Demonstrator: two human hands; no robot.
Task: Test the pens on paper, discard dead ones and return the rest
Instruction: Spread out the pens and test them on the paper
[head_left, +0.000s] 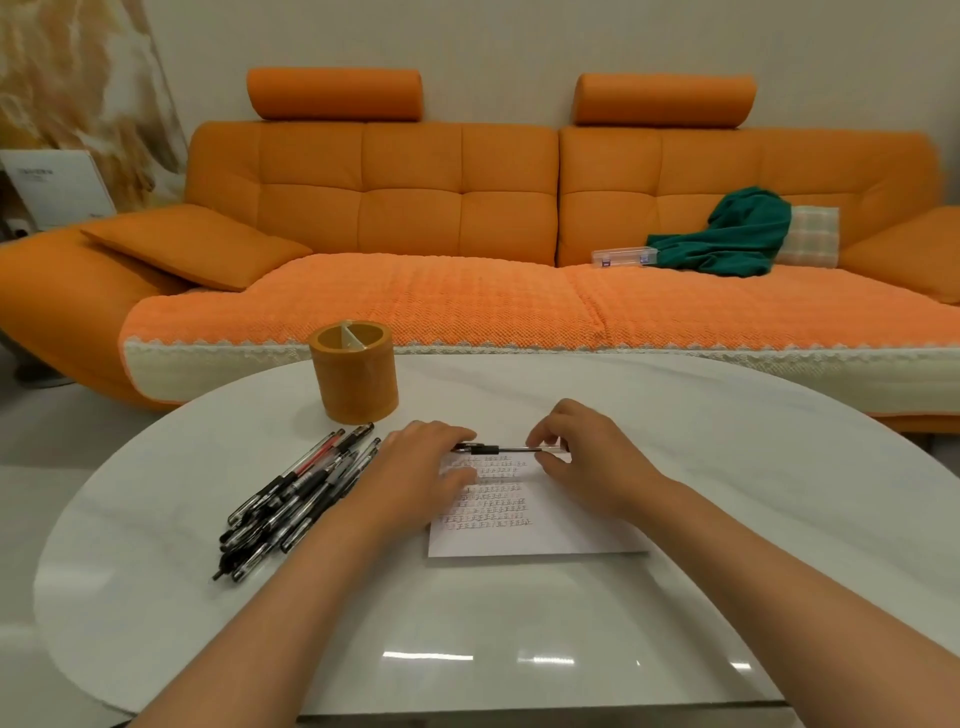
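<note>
**Desk:** Left hand (426, 460) and right hand (584, 457): what has each got?

**Photographer:** One pen (501, 449) between them, held level just above the far edge of the paper (524, 540). Left fingers curl over its dark grip end, palm down. Right thumb and fingers pinch the clear end. Neither hand is spread flat. Whether a cap is coming off, I cannot tell.

**Desk:** Lay out the rest, biggest first.

**Photographer:** White oval tabletop (701, 467), glossy enough to throw back the ceiling lights. The paper lies about mid-table, rows of test marks across its far half. An orange holder (356, 374) stands upright toward the far-left edge, a divider showing inside. A loose pile of pens (296, 493) lies toward the left edge, on the near side of the holder and just beside the paper.

**Desk:** How does the pen handle?

**Photographer:** Light, stiff and slim, by the look of it. The smooth plastic barrel is probably slippery, so the dark grip section is the place to hold it for writing. Any pull on the clear end should run straight along the barrel, never across it.

**Desk:** And the sheet?

**Photographer:** Thin, and likely to skid on that gloss unless a palm pins it. The left hand sits well placed for that. The piled pens cross one another, so I would lift each from the top by its barrel.
</note>
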